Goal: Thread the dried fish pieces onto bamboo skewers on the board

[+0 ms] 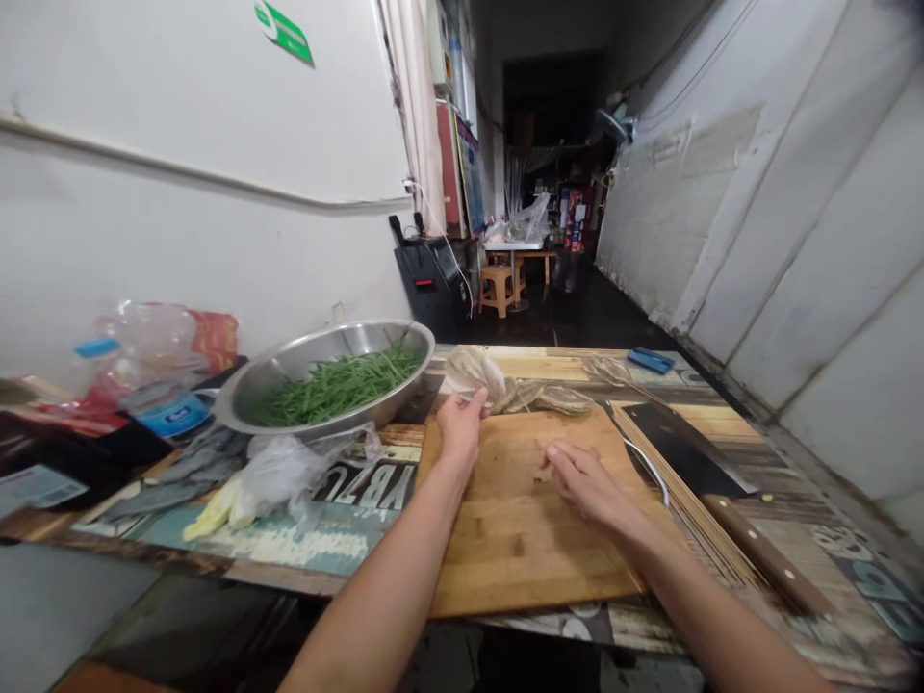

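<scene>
Clearly, the main relation runs from the left hand point(460, 428) to the pale folded sheet point(471, 368), which lies straight ahead of it, at the far left corner of the cutting board point(520, 558) and close to the far edge of the bench point(324, 558). The left grip is at the sheet's near side, thumb and fingers apparently pinching its rim. Beside that sheet, thin flat pieces point(563, 398) trail off rightward, so the row's long axis follows the board's far edge, crosswise to the left forearm.

The right hand point(581, 478) is farther from the folded sheet, over the right half of the board, a little nearer the bench's near edge than the flat pieces. Its fingers are bent in toward the thumb; I cannot tell whether the right grip pinches anything thin or is simply pressed together.

Just off the board's right side lie the wooden skewers point(685, 505), lengthwise along that side, their far ends close to the row of pieces and their near ends toward the bench's near right corner. The right hand is the nearer one to them. Beyond the skewers, a cleaver point(679, 448) lies toward the bench's right edge.
</scene>
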The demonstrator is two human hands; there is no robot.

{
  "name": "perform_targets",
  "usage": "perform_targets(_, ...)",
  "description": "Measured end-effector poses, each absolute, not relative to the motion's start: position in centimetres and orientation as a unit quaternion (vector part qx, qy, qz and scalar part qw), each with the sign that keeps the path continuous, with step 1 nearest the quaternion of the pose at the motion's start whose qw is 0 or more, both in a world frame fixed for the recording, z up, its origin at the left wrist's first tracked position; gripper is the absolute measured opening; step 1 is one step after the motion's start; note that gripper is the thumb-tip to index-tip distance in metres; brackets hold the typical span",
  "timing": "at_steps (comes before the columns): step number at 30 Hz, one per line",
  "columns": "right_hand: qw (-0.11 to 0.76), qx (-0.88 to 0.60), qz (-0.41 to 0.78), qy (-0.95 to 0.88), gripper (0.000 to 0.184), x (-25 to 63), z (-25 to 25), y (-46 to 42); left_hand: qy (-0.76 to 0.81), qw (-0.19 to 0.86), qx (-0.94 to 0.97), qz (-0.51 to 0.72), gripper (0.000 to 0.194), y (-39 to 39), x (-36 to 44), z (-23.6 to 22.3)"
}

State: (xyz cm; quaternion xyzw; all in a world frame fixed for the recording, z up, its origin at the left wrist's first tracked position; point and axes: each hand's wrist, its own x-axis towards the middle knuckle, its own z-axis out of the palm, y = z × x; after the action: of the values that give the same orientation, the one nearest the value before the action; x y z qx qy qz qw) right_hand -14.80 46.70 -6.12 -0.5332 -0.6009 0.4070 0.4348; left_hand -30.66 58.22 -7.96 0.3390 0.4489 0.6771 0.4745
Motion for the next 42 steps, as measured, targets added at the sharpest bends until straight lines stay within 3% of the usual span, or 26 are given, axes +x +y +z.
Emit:
perform_targets(4,0.430,-0.546,0.291,-0.657,0.037,-15.1,-8.2,47.2,0.457,0.469,0.349,0.671,0.033,58.3,-30.6,-8.2)
perform_targets(12,0.409,-0.574,0.222,-0.674,0.044,-14.9,-9.9,47.8,0.473,0.453,0.383,0.652,0.033,58.2,-30.4,-8.5)
perform_targets(16,0.417,-0.553,0.194,-0.695,0.039,-14.8,-9.7,47.5,0.473,0.457,0.386,0.647,0.034,58.2,-30.2,-8.7)
perform_targets(42,0.385,-0.558,0.177,-0.714,0.036,-14.7,-9.0,47.2,0.468,0.438,0.417,0.644,0.030,58.0,-29.9,-9.0)
